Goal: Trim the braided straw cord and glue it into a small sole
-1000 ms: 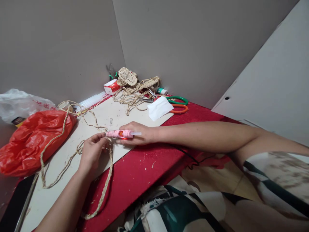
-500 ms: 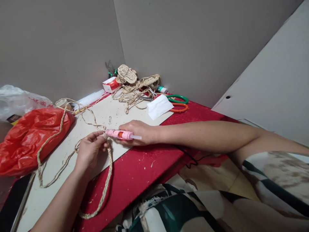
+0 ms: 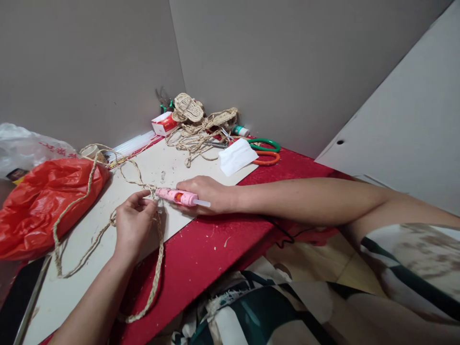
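A pink hot glue gun (image 3: 184, 197) is gripped in my right hand (image 3: 205, 191), with a clear glue stick poking from its back end. Its nozzle touches or nearly touches a braided straw rope (image 3: 158, 261) at the spot where my left hand (image 3: 135, 215) pinches it. From there one thick length of the rope hangs in a curve over the table's front part. Thinner cord (image 3: 94, 249) loops away to the left and across a red plastic bag. My left fingertips partly hide the rope's joint.
A white board (image 3: 89, 282) lies on a red-covered table (image 3: 201, 258). At the back are straw cord bundles (image 3: 212, 125), a red-and-white box (image 3: 164, 124), scissors with green and orange handles (image 3: 268, 158) and white paper (image 3: 237, 156). A red plastic bag (image 3: 46, 206) is at left.
My left fingers have shifted slightly and loosened a little at the rope. The glue gun stays at the same spot. The whole view has moved by a few pixels.
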A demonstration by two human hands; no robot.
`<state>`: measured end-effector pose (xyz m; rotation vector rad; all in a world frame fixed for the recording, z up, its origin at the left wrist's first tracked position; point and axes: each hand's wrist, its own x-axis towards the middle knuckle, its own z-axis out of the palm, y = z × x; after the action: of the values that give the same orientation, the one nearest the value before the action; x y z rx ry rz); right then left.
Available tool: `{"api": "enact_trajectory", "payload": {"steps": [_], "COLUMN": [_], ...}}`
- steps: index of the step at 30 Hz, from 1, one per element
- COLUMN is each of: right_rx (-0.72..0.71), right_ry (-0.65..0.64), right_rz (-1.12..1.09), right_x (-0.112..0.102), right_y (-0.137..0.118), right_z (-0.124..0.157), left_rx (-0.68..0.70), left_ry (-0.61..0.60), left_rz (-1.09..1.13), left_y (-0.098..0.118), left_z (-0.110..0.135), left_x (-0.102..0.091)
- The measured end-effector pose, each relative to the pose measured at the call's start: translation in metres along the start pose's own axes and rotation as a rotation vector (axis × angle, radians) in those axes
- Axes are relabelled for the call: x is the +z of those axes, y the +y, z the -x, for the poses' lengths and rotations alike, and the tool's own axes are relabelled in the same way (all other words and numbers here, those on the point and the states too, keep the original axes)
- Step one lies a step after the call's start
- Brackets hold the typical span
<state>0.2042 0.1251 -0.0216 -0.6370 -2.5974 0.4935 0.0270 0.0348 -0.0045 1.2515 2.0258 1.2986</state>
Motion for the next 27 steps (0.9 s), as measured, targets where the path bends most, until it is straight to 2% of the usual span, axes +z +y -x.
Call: {"api": "enact_trajectory", "payload": {"steps": [8, 27], "right_rx": [-0.011, 0.008], "right_ry": [0.043, 0.046], "right_rz": [-0.020, -0.077], "right_x": [0.002, 0.004], "right_y": [0.000, -0.001], "right_z": [0.000, -0.001], "left_rx": [-0.016, -0.064], "left_ry": [0.015, -0.030], "left_rz": [0.081, 0.221], "left_y": [0.011, -0.003], "left_z": [0.008, 0.001], "left_x": [0.002, 0.001]}}
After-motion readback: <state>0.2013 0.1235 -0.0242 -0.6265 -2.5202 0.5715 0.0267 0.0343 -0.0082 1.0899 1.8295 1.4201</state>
